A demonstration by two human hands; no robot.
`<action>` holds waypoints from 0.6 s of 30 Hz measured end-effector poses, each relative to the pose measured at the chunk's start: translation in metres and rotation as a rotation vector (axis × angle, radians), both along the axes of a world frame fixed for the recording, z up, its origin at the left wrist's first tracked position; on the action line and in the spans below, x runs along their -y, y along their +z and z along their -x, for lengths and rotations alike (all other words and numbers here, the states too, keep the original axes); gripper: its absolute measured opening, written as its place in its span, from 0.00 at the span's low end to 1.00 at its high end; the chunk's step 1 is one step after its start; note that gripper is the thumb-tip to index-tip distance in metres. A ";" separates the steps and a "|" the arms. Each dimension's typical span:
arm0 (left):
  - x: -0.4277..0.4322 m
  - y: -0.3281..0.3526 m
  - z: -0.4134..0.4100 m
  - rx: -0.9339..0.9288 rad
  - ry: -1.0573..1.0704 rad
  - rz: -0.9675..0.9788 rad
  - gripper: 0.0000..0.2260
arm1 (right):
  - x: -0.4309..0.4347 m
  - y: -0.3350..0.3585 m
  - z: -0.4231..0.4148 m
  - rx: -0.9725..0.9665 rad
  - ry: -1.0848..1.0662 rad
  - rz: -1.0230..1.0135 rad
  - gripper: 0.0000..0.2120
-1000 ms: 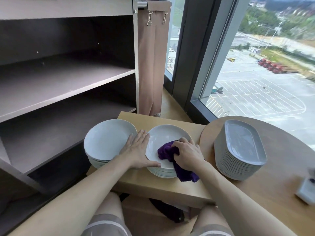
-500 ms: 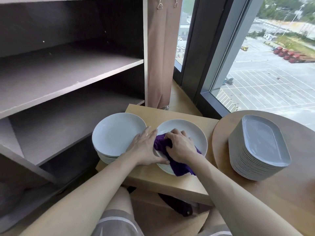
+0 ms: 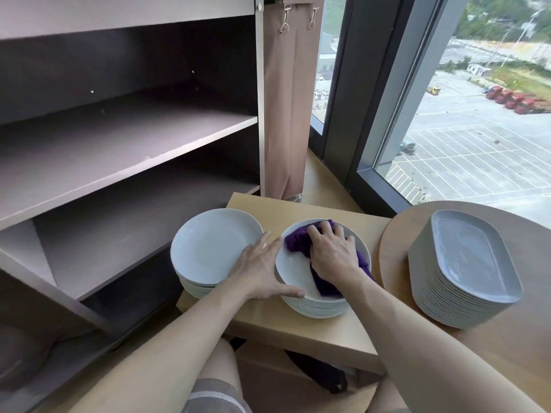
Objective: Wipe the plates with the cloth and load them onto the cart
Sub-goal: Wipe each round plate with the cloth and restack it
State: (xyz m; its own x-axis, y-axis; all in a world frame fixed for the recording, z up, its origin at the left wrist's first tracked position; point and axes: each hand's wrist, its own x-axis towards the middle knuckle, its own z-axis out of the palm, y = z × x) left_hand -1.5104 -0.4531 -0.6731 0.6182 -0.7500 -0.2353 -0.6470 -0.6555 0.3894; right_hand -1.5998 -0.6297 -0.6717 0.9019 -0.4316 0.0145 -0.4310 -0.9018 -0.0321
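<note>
2 hands: right hand [image 3: 332,257] fingers [image 3: 316,234] curl round the purple cloth [image 3: 296,242] on a plate [image 3: 293,277]; left hand [image 3: 258,271] fingers [image 3: 269,243] lie straight against its rim.

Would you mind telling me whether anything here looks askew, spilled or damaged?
Nothing stands out: the left round white plate stack, the right stack under the purple cloth and the grey oblong platter stack sit even, unchipped.
</note>
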 end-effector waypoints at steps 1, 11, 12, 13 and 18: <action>0.000 -0.001 0.000 -0.009 0.011 -0.006 0.63 | 0.005 0.001 0.005 -0.006 -0.011 0.003 0.17; 0.000 -0.003 -0.002 -0.005 0.053 0.000 0.67 | 0.014 0.014 0.056 -0.105 -0.097 -0.189 0.24; 0.000 -0.003 -0.002 -0.002 0.052 0.001 0.67 | 0.008 0.015 0.060 -0.110 -0.091 -0.211 0.24; 0.000 -0.003 -0.002 0.002 0.050 0.002 0.68 | 0.003 0.016 0.063 -0.113 -0.076 -0.216 0.23; 0.002 -0.006 -0.001 0.021 0.044 0.009 0.68 | -0.021 0.014 0.063 -0.096 0.029 -0.209 0.16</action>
